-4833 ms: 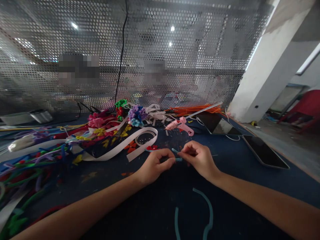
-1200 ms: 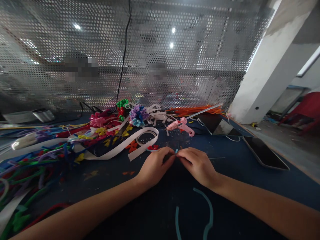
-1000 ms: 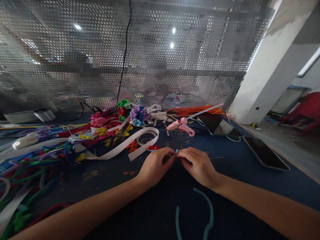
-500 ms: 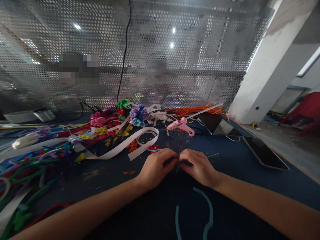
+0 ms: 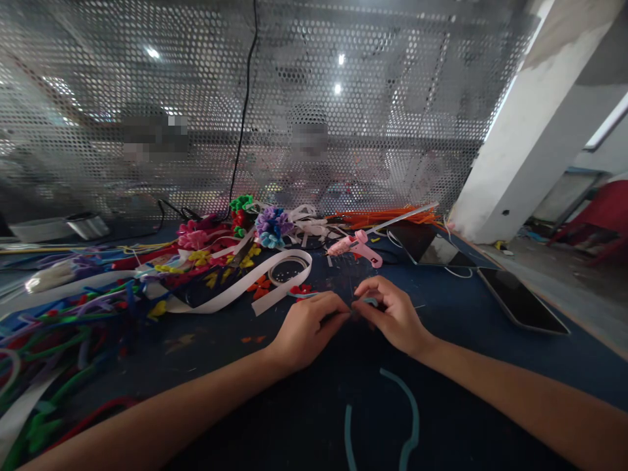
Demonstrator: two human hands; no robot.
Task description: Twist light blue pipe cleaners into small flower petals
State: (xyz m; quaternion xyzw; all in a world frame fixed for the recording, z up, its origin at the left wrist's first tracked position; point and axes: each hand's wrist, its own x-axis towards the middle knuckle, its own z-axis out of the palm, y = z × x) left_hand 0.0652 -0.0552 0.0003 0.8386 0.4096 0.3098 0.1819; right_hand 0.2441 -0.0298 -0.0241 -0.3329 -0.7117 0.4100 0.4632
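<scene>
The desk (image 5: 490, 340) is dark navy blue with faint scuffs. At six o'clock lies a teal pipe cleaner (image 5: 409, 412); a sliver of the same teal shows between the hands at centre. At twelve o'clock sits a pale pink glue gun (image 5: 354, 246), with a bundle of orange pipe cleaners (image 5: 377, 216) behind it. A white ribbon (image 5: 235, 291) loops at ten o'clock beside small red and orange flowers (image 5: 259, 286). A purple flower with a light blue centre (image 5: 271, 226) sits at eleven o'clock, a magenta flower (image 5: 190, 237) further left. Green, blue, purple and red pipe cleaners (image 5: 63, 327) tangle at nine o'clock. Two black phones (image 5: 520, 297) lie at two o'clock. The screen (image 5: 343, 98) behind is silver-grey, dotted with holes.
</scene>
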